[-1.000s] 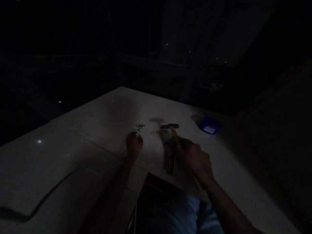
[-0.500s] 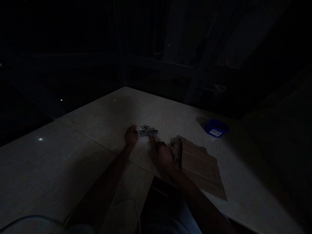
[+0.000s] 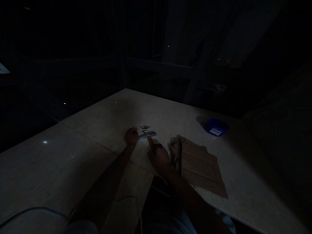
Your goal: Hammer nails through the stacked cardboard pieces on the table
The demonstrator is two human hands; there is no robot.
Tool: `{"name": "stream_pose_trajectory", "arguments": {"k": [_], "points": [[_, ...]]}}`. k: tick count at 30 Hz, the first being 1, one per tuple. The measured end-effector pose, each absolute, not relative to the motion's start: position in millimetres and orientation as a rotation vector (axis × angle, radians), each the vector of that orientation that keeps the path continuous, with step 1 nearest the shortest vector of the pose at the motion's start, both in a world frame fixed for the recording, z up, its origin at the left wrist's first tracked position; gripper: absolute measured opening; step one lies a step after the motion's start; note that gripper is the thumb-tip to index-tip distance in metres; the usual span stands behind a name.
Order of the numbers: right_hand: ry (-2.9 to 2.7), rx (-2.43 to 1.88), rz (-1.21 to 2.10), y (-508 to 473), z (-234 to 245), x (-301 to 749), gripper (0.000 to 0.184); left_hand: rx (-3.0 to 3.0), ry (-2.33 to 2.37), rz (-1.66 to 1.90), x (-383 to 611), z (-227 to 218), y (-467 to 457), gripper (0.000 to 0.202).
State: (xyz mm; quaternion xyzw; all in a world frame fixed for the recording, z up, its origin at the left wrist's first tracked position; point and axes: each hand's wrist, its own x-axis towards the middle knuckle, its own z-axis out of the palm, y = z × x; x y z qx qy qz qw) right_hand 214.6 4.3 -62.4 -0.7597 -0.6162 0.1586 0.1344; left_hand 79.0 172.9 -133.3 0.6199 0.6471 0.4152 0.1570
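My right hand (image 3: 161, 156) is wrapped round the wooden handle of a hammer (image 3: 149, 135). The hammer's metal head lies crosswise over the tabletop, its left end close to my left hand (image 3: 132, 136). The fingers of my left hand are closed, and in the dim light I cannot see what is in them. Just beyond the hammer head lie several small dark nails (image 3: 145, 127), loosely grouped on the pale surface. Whether the head touches anything in my left fingers cannot be made out.
A torn, folded piece of brown cardboard (image 3: 201, 165) lies right of my right hand. Farther right, a blue plastic container (image 3: 216, 126) with a white label stands on the pale table (image 3: 97, 113). A cable (image 3: 36, 208) runs along the near left. Dark window frames surround the table.
My right hand and the hammer have shifted slightly to the left, bringing the head nearer my left hand at a different tilt. My left hand has barely moved.
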Motion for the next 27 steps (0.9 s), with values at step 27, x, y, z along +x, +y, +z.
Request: {"name": "stream_pose_trajectory", "arguments": {"k": [27], "points": [[-1.096,-1.653,1.190,-214,-135,212,0.014,1.464,2.000,1.237,59,-124,138,0.018]]}}
